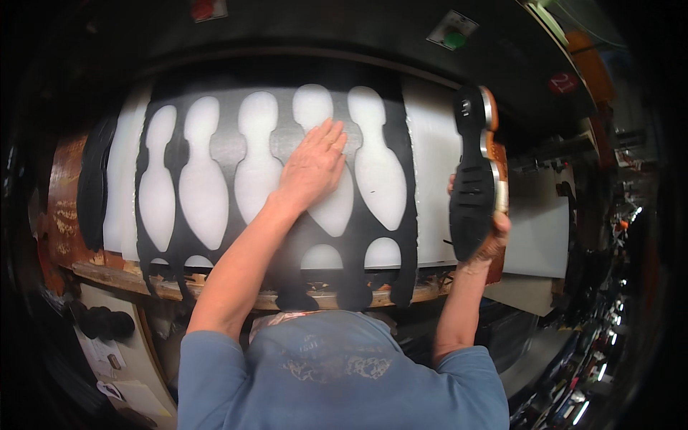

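Note:
A black sheet [222, 152] with several sole-shaped holes lies on a white board [433, 165], which shows white through the holes. My left hand [312, 166] rests flat on this sheet, fingers stretched out, over the second hole from the right. Off the sheet's right side, my right hand [494, 242] grips a sole-shaped cutting die [473, 179] and holds it upright. The die's face is black with several slots; its side has a metal edge and orange parts. Most fingers of the right hand are hidden behind it. Narrow strips of the sheet hang over the table's front edge.
A dark machine beam [322, 29] spans the far side, with a red button [203, 8] and a green button [454, 39]. The table's worn wooden edge [107, 275] runs in front of me. Dark rounded pieces [107, 322] are at lower left; a pale panel [537, 236] stands right.

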A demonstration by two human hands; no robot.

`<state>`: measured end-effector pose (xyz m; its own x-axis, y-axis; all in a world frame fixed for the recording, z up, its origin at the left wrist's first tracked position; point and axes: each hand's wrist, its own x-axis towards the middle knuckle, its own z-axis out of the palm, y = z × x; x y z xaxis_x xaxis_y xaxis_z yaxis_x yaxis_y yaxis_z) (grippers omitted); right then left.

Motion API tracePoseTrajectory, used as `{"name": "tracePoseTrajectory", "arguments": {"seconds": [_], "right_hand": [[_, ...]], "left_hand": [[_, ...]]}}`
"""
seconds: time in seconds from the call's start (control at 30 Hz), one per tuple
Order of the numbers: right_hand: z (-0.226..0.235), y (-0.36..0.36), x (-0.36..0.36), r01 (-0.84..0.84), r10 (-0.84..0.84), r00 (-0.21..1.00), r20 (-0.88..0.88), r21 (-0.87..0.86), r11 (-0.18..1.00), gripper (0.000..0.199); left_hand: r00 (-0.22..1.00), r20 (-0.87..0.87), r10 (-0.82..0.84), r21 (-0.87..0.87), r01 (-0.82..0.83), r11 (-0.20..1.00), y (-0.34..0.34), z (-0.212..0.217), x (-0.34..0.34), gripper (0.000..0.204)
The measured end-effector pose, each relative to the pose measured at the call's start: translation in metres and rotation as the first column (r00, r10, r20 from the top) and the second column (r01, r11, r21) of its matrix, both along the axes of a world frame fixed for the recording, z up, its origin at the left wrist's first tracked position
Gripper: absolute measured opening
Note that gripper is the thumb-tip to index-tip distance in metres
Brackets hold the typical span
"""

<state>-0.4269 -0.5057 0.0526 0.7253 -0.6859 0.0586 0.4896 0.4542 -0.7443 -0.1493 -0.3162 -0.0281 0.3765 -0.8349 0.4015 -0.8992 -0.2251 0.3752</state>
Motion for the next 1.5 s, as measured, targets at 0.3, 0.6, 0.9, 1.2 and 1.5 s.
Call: {"name": "tracePoseTrajectory", "arguments": {"seconds": [0.3, 0.6, 0.9, 1.2, 1.5], "right_hand": [[0.023, -0.018, -0.015, -0.300, 0.010, 0.770, 0.638, 0.348, 0.888, 0.100], [-0.032, 0.000, 0.008, -0.053, -0.021, 0.991, 0.130, 0.546, 0.836, 0.091], [-0.040, 0.037, 0.038, -0.421, -0.748, 0.347, -0.565, -0.807, 0.414, 0.113], [-0.070, -0.012, 0.013, -0.200, -0.638, 0.651, -0.410, -0.904, 0.378, 0.034], [-0.066, -0.081, 0.015, -0.275, -0.848, 0.505, -0.157, -0.961, 0.015, 0.035]], "left_hand": [[1.000, 0.006, 0.007, -0.011, -0.007, 1.000, -0.002, 0.009, -0.002, 0.041], [0.999, -0.052, 0.002, -0.066, -0.005, 0.998, -0.001, 0.008, -0.001, 0.036], [0.997, -0.076, -0.015, -0.103, 0.007, 0.995, -0.001, 0.009, 0.000, 0.035], [0.998, -0.056, -0.014, -0.104, 0.008, 0.995, -0.001, 0.005, 0.000, 0.035], [0.999, -0.045, -0.012, -0.090, 0.008, 0.996, -0.001, 0.004, 0.001, 0.035]]}}
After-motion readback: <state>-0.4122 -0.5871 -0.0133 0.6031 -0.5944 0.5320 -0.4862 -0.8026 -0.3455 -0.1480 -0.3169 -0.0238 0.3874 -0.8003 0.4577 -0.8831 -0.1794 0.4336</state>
